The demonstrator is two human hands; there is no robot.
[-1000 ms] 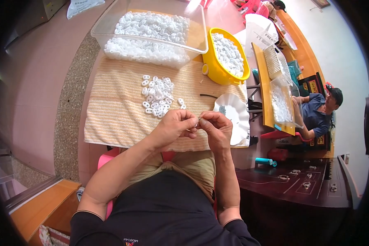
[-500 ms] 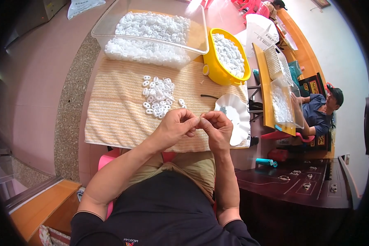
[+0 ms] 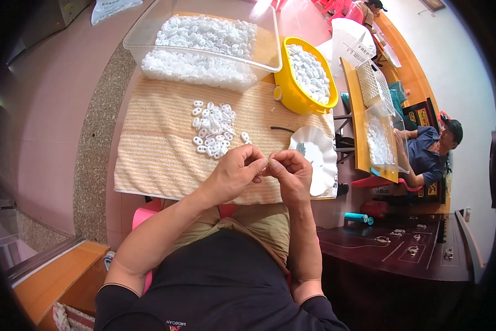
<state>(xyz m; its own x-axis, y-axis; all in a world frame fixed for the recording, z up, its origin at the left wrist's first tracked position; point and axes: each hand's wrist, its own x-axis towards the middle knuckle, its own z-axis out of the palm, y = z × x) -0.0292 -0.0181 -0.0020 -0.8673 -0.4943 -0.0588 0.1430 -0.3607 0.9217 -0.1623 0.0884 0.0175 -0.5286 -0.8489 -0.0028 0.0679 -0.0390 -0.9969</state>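
**Both hands pinched together over the near edge of the towel**

The left hand (image 3: pixel 238 171) and the right hand (image 3: pixel 292 172) meet fingertip to fingertip just above the front edge of the striped towel (image 3: pixel 160 149). Their fingers are curled and pressed together around something tiny at the point where they touch; it is too small and too covered by the fingers to make out what it is, so what the grip encloses cannot be told.

Just beyond the hands, on the towel, lies a loose pile of small white plastic pieces (image 3: pixel 214 131), each with a pair of holes. A thin dark stick (image 3: pixel 283 129) lies on the towel to the right of the pile, near a white scalloped plate (image 3: pixel 320 160) that sits at the towel's right edge, just beside the right hand.

Further back stands a clear plastic bin (image 3: pixel 204 41) heaped with the same white pieces, and next to it a yellow tub (image 3: pixel 292 91) also filled with them. The towel covers a speckled stone table (image 3: pixel 96 138).

To the right, well apart, another person in a blue shirt (image 3: pixel 427 157) sits at a wooden bench (image 3: pixel 358 121) that carries a clear box (image 3: pixel 381 140) of white pieces and a white mesh basket (image 3: pixel 374 84).
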